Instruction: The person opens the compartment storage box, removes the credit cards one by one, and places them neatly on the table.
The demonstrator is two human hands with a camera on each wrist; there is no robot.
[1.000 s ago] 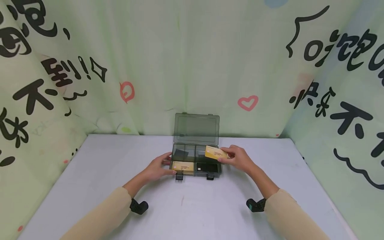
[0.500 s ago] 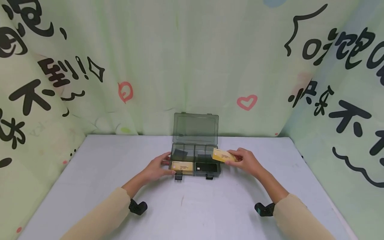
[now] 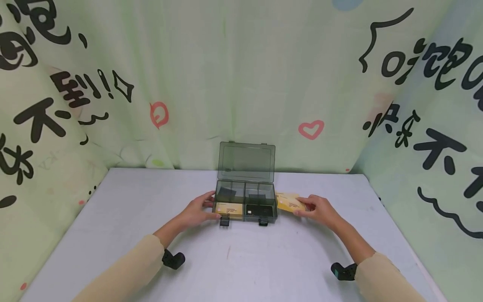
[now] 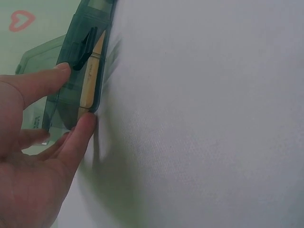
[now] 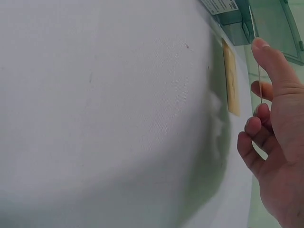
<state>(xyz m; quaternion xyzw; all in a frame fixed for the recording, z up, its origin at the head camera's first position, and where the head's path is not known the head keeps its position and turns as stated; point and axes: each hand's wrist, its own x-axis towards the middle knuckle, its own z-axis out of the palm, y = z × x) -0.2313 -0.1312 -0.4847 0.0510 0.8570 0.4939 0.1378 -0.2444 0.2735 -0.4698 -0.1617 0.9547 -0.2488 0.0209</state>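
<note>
Small curtained booth around one table; home, office or lab, cannot tell which. Pale green curtain [image 3: 234,84] closes the back and both sides, soft vertical folds showing. Big black lettering [image 3: 439,147] on the side panels, a pink heart [image 3: 312,137] and a blue spot [image 3: 347,3] on the back one: printed cloth, household sort. White table [image 3: 264,264] fills the floor of the space, its far edge up against the cloth; fine grain on its surface, left wrist view. Black devices [image 3: 174,260] at the person's wrists suggest a recording corner.
</note>
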